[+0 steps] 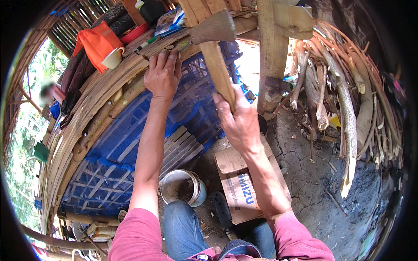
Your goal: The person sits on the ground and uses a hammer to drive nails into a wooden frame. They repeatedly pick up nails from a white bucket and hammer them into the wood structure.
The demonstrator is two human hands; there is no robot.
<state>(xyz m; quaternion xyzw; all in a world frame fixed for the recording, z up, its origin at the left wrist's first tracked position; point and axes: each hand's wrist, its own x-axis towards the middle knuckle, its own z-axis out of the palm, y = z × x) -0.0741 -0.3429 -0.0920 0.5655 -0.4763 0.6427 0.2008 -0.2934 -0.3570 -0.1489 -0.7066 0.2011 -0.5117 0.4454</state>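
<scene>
My right hand (239,124) is wrapped round the wooden handle of a hatchet (220,65). The hatchet is raised, and its broad, dull metal head points to the upper left. My left hand (163,75) lies over the edge of a split-bamboo platform (104,93), fingers bent across the slats. Its palm and whatever is beneath it are hidden. Beyond the left fingertips, a green and white marker-like stick (146,44) rests on the slats.
An orange cloth (93,45) and a cream cup (113,58) are on the platform. Blue netting (130,143) hangs below it. A white bucket (198,191) and cardboard box (235,187) stand by my legs. Wooden posts (272,61) and stacked firewood (344,100) are to the right.
</scene>
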